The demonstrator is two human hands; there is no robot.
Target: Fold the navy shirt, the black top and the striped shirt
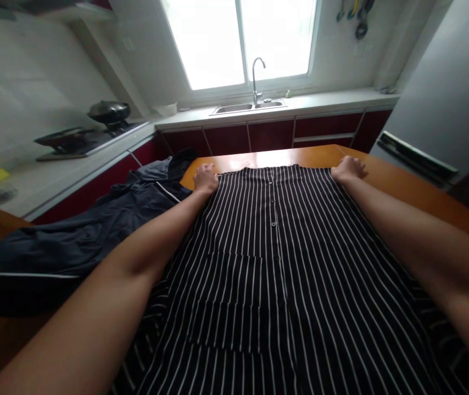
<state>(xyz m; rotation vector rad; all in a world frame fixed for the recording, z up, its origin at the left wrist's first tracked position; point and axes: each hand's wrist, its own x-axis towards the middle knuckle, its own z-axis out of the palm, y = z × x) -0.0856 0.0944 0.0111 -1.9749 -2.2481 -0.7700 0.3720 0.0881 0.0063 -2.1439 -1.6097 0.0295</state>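
A black shirt (317, 263) with thin white stripes lies spread on the wooden table (312, 156), its button front and a pocket facing up. At its far left corner, my left hand (206, 178) has its fingers curled on the cloth. My right hand (349, 168) grips the opposite far corner, fingers bent. Between the two hands the far edge is drawn fairly straight. Both forearms reach along the shirt's sides. Parts of the side folds are hidden beneath the arms.
A dark garment (82, 236) with white piping lies heaped on the left. Beyond the table stand a counter with a sink (234, 108) and faucet (255, 82), a stove with a black wok (109, 111), and a fridge (444, 82) on the right.
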